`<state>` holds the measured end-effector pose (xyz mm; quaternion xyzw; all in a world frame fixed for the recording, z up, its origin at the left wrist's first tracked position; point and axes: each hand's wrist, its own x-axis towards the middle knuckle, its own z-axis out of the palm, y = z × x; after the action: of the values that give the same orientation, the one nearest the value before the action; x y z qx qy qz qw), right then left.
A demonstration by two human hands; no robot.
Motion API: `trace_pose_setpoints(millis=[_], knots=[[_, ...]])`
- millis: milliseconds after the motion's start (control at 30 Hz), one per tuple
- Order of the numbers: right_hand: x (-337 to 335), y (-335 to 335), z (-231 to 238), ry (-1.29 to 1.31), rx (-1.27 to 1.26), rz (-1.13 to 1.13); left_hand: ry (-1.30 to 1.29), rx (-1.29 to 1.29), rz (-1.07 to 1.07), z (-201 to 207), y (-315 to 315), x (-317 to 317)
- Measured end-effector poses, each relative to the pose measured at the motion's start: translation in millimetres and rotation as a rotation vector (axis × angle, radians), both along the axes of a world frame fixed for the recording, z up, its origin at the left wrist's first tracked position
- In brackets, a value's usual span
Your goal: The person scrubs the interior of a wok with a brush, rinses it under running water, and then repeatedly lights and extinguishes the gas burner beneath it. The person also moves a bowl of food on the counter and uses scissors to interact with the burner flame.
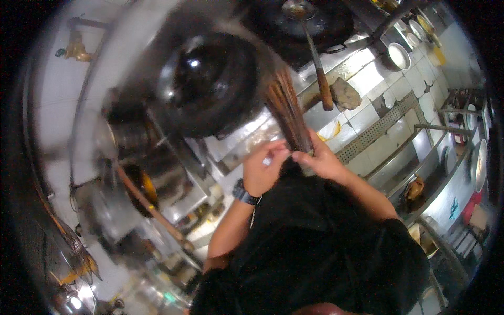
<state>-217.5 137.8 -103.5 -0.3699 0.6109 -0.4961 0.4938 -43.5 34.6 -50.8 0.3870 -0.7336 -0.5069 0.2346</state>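
A bamboo wok brush (290, 113), a dark bundle of thin sticks, stands out ahead of my body. My right hand (324, 160) is wrapped round its near end, thumb on top. Close against the brush's left side is my left hand (265, 167), with a dark watch on its wrist. Its fingers are curled in a pinch; whether anything small is between them I cannot make out. Beyond my left hand sits a large black wok (210, 86), blurred, with shiny spots inside. The brush's far end is smeared by motion.
A second dark wok (328, 26) lies farther right, with a wooden-handled ladle (315, 60) across it. Beside the handle is a brown crumpled lump (345, 94). A long-handled utensil (149, 207) rests at left. Right are a white bowl (399, 56) and a metal rack (438, 181).
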Motion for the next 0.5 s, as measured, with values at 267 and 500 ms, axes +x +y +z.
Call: trace_pose_setpoints(millis=[267, 500], knots=[[-1.8, 2.8, 5.3, -0.003, 0.054, -0.147, -0.025, -0.152, -0.114, 1.7, 17.8, -7.6], [-3.4, 6.9, 12.4, 0.237, 0.097, -0.013, -0.05, 0.357, -0.021, -21.8, 11.5, 4.8]])
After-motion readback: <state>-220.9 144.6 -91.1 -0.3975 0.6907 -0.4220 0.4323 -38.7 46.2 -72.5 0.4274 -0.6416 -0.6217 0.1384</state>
